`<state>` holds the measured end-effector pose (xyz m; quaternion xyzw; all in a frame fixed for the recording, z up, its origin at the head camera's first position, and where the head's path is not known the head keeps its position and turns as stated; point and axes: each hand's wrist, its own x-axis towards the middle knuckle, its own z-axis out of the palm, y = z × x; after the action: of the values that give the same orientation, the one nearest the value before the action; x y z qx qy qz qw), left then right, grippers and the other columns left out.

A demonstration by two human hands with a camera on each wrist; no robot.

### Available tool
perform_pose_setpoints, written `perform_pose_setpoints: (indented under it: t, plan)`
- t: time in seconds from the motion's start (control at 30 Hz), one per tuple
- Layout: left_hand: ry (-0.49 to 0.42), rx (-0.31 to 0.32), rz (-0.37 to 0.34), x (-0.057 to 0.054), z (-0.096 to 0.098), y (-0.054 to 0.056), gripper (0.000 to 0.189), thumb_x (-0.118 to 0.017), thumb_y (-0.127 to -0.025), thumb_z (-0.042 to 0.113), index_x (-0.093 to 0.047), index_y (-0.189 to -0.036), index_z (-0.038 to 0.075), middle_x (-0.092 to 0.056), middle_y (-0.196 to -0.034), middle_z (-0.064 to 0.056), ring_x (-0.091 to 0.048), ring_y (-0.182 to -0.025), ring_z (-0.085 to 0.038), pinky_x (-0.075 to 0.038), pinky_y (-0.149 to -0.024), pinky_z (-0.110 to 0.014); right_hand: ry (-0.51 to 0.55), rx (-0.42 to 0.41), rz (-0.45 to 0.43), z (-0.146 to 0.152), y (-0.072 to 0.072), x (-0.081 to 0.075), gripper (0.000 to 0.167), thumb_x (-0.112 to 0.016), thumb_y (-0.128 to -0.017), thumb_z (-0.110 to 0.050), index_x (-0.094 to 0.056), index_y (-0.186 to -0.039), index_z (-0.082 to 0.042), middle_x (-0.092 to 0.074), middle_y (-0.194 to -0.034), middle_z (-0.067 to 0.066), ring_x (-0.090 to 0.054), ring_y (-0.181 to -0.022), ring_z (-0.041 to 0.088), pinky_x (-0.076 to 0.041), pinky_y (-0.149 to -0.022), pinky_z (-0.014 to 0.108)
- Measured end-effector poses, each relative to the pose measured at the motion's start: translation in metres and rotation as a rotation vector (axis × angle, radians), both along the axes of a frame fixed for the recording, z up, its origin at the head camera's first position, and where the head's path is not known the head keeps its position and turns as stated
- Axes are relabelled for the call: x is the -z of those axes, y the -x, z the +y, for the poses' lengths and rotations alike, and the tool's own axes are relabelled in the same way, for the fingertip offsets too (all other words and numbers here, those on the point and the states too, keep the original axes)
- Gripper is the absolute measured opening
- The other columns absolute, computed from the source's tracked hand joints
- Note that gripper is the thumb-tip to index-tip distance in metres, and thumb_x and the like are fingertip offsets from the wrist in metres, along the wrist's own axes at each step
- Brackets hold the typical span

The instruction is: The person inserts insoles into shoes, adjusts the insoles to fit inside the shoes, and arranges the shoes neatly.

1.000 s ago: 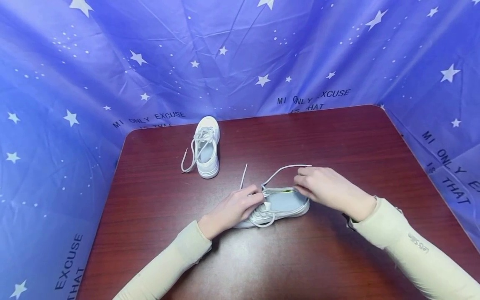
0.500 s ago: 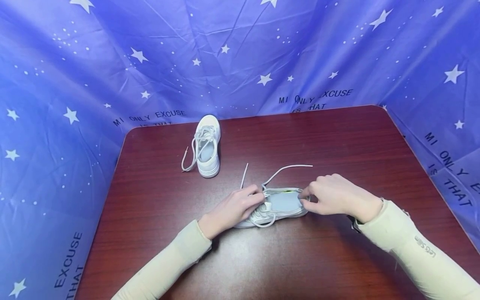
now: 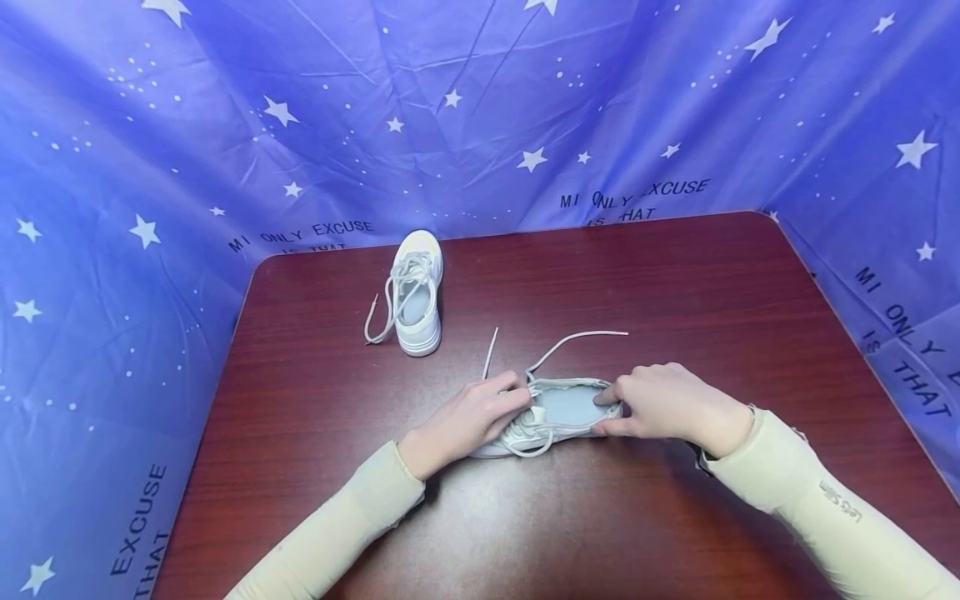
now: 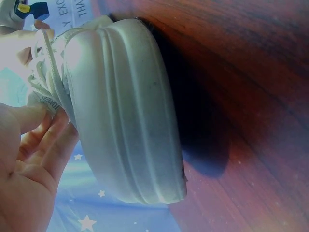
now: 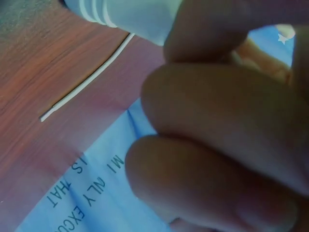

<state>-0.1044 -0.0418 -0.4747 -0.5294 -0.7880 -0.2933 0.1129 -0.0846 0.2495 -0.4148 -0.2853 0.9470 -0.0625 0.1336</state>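
Observation:
A white lace-up sneaker (image 3: 573,406) lies lengthwise near the middle of the table, its toe to the left and its opening upward. My left hand (image 3: 468,417) pinches the tongue (image 4: 50,102) between thumb and fingers; the left wrist view shows this beside the rounded toe (image 4: 120,111). At the other end, my right hand (image 3: 667,402) grips the heel collar, a finger inside the shoe and the thumb on the near outer side. In the right wrist view, curled fingers cover much of the heel. One loose lace (image 3: 577,336) stretches behind the shoe, and another lace end (image 3: 491,350) points away.
A second white sneaker (image 3: 420,333) stands at the back left of the brown wooden table (image 3: 697,292), with its lace (image 3: 371,321) trailing to the left. Blue star-patterned cloth (image 3: 480,108) hangs around the table's back and sides.
My right hand has shifted from the far side of the heel to round its end, and its finger now reaches inside. The left hand keeps its place at the tongue.

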Motion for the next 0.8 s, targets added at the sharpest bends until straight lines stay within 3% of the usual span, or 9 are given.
perform_pose_setpoints:
  t: [0.17,0.33,0.47,0.63,0.8]
  plan:
    - [0.002,-0.001,0.005,0.0,0.001,-0.001,0.004,-0.062,-0.103,0.009,-0.063,-0.1,0.01,-0.058,-0.099,0.001,-0.059,-0.083,-0.009,-0.052,-0.075,-0.021,-0.011,0.003,0.022,-0.006,-0.003,0.0,0.028,-0.082,-0.08,-0.055,-0.072,-0.081,-0.029,-0.05,-0.061,-0.014,-0.043,-0.055,0.009,-0.041,-0.05,0.038]
    - [0.011,0.001,-0.006,0.0,0.002,-0.002,0.006,-0.059,-0.105,0.01,-0.064,-0.101,0.01,-0.059,-0.1,0.0,-0.061,-0.084,-0.01,-0.053,-0.076,-0.022,-0.029,0.03,0.04,-0.012,-0.007,0.001,0.041,-0.086,-0.074,-0.054,-0.055,-0.066,-0.028,-0.044,-0.059,-0.011,-0.041,-0.054,0.011,-0.04,-0.047,0.04]
    - [0.012,0.003,-0.005,-0.001,0.003,-0.002,0.01,-0.056,-0.107,0.012,-0.064,-0.103,0.009,-0.06,-0.101,0.0,-0.062,-0.085,-0.011,-0.054,-0.077,-0.023,-0.036,0.069,0.043,-0.016,-0.009,0.002,0.051,-0.088,-0.071,-0.053,-0.046,-0.062,-0.026,-0.041,-0.058,-0.01,-0.039,-0.053,0.012,-0.037,-0.046,0.039]
    - [0.017,0.003,0.012,-0.001,0.003,-0.001,0.007,-0.058,-0.105,0.011,-0.064,-0.101,0.01,-0.059,-0.099,0.0,-0.061,-0.085,-0.011,-0.053,-0.076,-0.023,-0.051,0.112,0.04,-0.02,-0.012,0.004,0.049,-0.089,-0.07,-0.053,-0.049,-0.063,-0.025,-0.042,-0.057,-0.008,-0.042,-0.053,0.015,-0.037,-0.046,0.04]
    - [-0.013,0.015,0.011,0.002,0.003,-0.001,0.004,-0.064,-0.101,0.007,-0.066,-0.102,0.01,-0.061,-0.099,0.0,-0.063,-0.087,-0.01,-0.053,-0.079,-0.021,-0.05,0.076,0.033,-0.022,-0.017,0.006,0.044,-0.088,-0.073,-0.051,-0.053,-0.067,-0.024,-0.044,-0.059,-0.008,-0.045,-0.054,0.014,-0.041,-0.049,0.04]
